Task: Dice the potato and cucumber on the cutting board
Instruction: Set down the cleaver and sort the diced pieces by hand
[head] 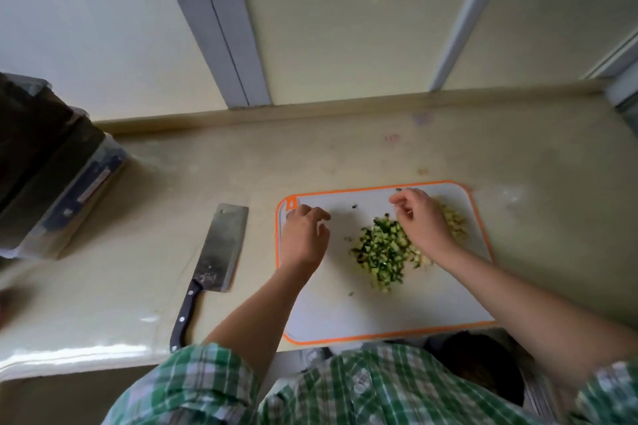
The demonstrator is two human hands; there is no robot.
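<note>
Heaping cubed cucumber (381, 250), rounded board (345, 314)

Head camera looks steeply down, near, over the counter (345, 155).

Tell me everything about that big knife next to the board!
The big knife is a cleaver with a rectangular grey metal blade, a hole in its far corner and pale bits stuck near the heel. Its black grip shows silvery rivets and points toward the person. It lies flat on the counter, left of the cutting board. Nobody holds it.
</note>
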